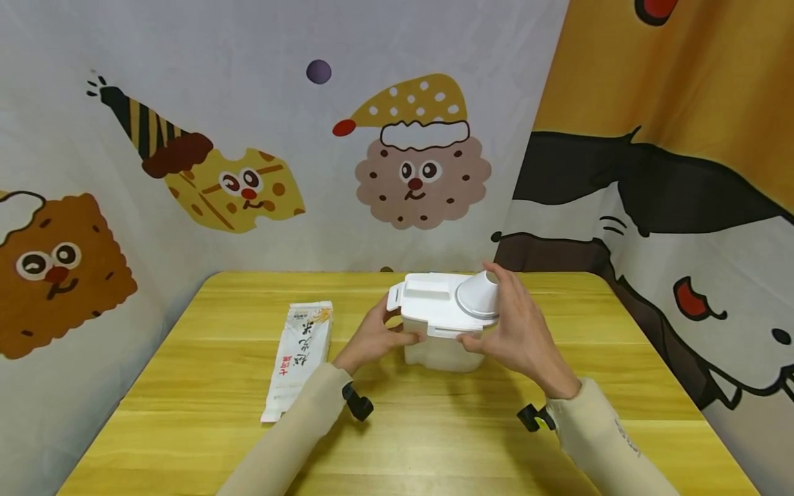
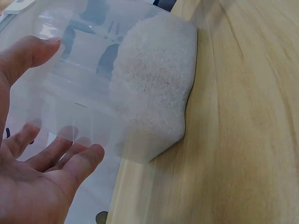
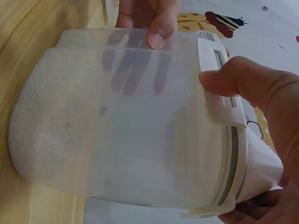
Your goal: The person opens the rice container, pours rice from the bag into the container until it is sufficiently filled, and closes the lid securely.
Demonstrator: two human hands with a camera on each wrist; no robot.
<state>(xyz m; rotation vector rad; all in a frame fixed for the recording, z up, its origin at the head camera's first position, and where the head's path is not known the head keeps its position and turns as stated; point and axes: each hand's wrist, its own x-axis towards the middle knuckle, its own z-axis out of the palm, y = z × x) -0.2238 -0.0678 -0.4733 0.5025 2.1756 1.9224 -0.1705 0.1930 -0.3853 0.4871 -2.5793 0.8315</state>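
Observation:
A translucent storage container (image 1: 442, 353) with a white lid (image 1: 428, 317) stands on the table between both hands. White rice (image 2: 154, 70) fills its lower part, as the left wrist view shows. On the lid's right end sits a white cone-shaped spout (image 1: 477, 295). My left hand (image 1: 378, 337) grips the container's left side, thumb on the near wall and fingers on the far side. With the thumb of my right hand (image 1: 521, 334) pressed on the lid's near latch (image 3: 219, 109), its fingers wrap round the spout end, partly hidden in the right wrist view.
A white printed package (image 1: 300, 355) lies flat on the wooden table (image 1: 186, 413), left of the container and beside the left forearm. Behind the table's far edge hangs a white curtain (image 1: 248, 69) with cartoon prints.

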